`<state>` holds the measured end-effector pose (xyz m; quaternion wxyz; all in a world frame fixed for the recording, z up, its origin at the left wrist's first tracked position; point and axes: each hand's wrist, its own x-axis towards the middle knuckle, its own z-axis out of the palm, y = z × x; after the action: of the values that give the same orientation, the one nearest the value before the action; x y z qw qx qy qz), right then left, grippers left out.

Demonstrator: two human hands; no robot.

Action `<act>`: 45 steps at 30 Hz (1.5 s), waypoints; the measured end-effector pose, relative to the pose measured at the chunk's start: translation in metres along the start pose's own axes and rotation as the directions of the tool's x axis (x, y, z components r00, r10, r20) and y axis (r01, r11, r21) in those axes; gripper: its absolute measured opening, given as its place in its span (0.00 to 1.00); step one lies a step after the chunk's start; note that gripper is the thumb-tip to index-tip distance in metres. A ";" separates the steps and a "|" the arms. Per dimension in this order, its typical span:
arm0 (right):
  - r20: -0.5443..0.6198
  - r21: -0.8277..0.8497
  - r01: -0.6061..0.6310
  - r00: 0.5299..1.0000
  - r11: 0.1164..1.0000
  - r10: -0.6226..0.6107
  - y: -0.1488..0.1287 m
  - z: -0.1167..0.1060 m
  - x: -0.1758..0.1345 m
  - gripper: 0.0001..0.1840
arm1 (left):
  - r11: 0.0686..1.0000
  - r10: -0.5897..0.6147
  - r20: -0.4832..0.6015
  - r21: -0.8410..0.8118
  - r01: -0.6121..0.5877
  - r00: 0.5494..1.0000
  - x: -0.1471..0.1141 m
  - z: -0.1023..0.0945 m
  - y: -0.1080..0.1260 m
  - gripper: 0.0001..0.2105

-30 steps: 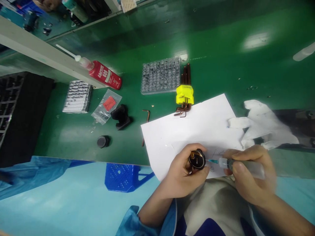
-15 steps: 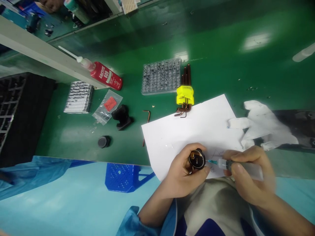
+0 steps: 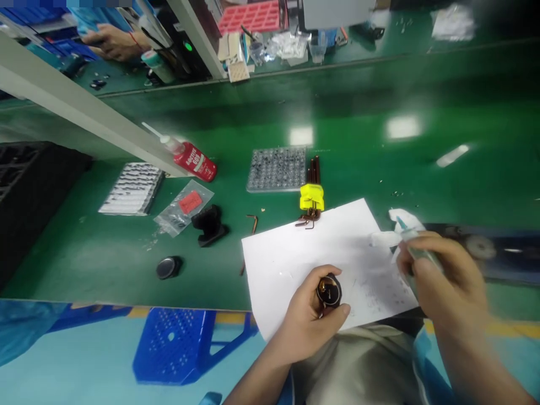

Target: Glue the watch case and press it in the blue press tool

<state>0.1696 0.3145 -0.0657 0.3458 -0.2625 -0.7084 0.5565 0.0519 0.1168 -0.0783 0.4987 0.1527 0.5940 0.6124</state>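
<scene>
My left hand (image 3: 310,318) is closed around a small black round part with a glossy, lens-like face (image 3: 329,291), held above the white paper sheet (image 3: 291,256). In my right hand (image 3: 447,275), blurred by motion, is a translucent dispensing bottle (image 3: 424,253) with a teal needle tip that points up and away. Its tip is apart from the round part and in front of a white glove (image 3: 407,216). A hex key set in a yellow holder (image 3: 312,197) lies at the paper's far edge, and a single hex key (image 3: 253,225) lies left of the paper.
A red Loctite bottle (image 3: 196,161) leans by the slanted post. Around it are a clear tray of small parts (image 3: 277,169), a stack of white tubes (image 3: 133,189), a plastic bag (image 3: 184,208), a black block (image 3: 208,226) and a black cap (image 3: 169,267). Another person's hands (image 3: 116,43) show behind.
My right hand has drawn the bottle away from the round part, to the right, and its needle now points upward. My left hand still holds the part. The camera view has tilted up.
</scene>
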 end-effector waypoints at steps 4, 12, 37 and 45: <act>-0.011 -0.130 -0.007 1.000 0.991 0.005 0.003 0.012 0.036 0.15 | 1.000 -0.001 0.005 -0.003 0.001 1.000 0.000 0.002 -0.005 0.29; 0.081 -0.489 0.054 0.997 0.870 -0.016 0.039 0.043 0.068 0.26 | 0.884 0.123 0.018 0.452 -0.117 0.992 -0.019 -0.009 0.011 0.33; 0.566 -0.797 0.502 0.816 0.336 0.120 -0.029 0.199 0.145 0.16 | 0.412 0.404 0.108 0.865 -0.287 0.908 -0.002 -0.042 -0.001 0.37; 0.667 -0.722 0.595 0.735 0.354 0.124 -0.009 0.208 0.159 0.15 | 0.069 0.585 0.199 0.954 -0.293 0.786 0.025 -0.038 -0.055 0.23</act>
<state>-0.0916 0.3061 -0.0547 -0.0288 -0.0932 -0.9931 0.0648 0.0345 0.1033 -0.1466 0.0093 0.5223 0.8155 0.2491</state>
